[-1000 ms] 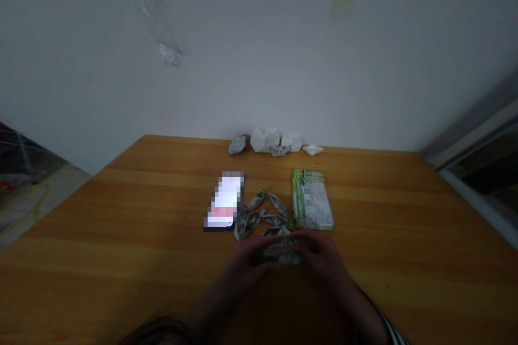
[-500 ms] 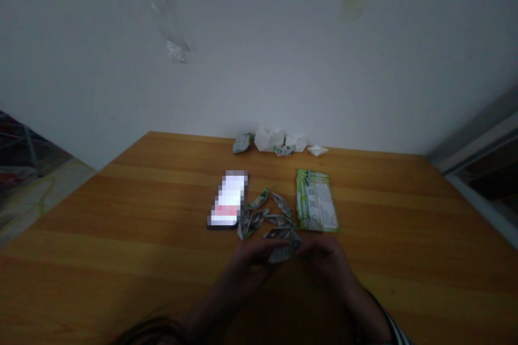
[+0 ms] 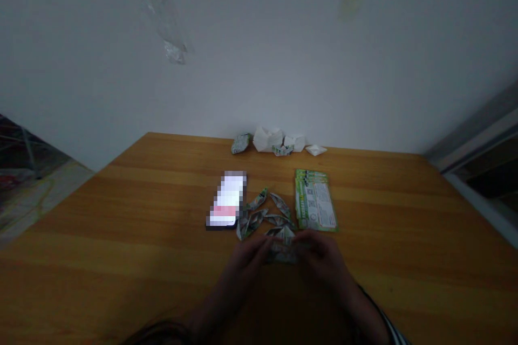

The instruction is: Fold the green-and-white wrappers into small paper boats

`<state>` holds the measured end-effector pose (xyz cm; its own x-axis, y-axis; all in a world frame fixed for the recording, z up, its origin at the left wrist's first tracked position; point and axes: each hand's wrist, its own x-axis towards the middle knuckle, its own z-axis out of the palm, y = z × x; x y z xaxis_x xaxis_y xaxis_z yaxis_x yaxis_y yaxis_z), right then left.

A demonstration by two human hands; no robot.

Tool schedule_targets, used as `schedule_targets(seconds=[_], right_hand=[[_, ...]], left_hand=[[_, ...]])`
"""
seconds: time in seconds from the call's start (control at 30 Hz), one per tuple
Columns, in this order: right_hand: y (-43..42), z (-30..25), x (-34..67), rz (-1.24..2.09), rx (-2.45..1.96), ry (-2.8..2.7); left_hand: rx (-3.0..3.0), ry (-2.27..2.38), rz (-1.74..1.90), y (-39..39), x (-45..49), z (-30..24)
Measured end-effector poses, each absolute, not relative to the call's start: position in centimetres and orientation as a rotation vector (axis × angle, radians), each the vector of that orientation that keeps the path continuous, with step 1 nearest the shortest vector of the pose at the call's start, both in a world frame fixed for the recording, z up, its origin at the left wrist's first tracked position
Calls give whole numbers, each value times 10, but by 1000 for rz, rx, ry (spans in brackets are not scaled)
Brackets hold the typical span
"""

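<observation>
Between my two hands is a folded piece of printed paper (image 3: 284,252), grey-green, with a pointed part standing up at its top. My left hand (image 3: 247,261) grips its left side, fingers closed on the edge. At the right side my right hand (image 3: 319,256) pinches it, the fingertips partly in shadow. Just beyond the hands lie several small folded paper pieces (image 3: 257,219), boat-like and pointed, in a loose cluster. A stack of green-and-white printed leaflets (image 3: 316,202) rests to the right of them.
A phone (image 3: 227,199) with a lit, blurred screen lies left of the cluster on the wooden table (image 3: 121,215). Along the wall (image 3: 259,64) at the back stand white folded papers (image 3: 267,140), a printed folded piece (image 3: 242,143) and a small white paper boat (image 3: 316,150).
The paper in my hands has turned, and its pointed part now shows upright in the middle. My right hand has shifted slightly left and up, nearer the left one.
</observation>
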<state>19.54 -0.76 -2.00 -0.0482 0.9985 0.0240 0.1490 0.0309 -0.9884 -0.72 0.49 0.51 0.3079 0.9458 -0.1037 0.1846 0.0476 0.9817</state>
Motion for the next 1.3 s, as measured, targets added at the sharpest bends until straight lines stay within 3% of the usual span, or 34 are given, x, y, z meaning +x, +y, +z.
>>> schedule_targets(seconds=[0.17, 0.4, 0.67, 0.9, 1.3], right_hand=[[-12, -24, 187, 1221, -1258, -1228], [-12, -23, 182, 1188, -1229, -1129], [-17, -17, 189, 1107, -1218, -1245], [-14, -19, 191, 1258, -1134, -1360], [-15, -15, 183, 1023, -1189, -1441]], left_hand=[[1191, 1100, 866, 5, -2, -2], [1520, 1142, 848, 6, -2, -2], [1214, 1083, 927, 4, -7, 4], [1231, 1130, 783, 8, -7, 9], [1132, 1331, 857, 8, -1, 9]])
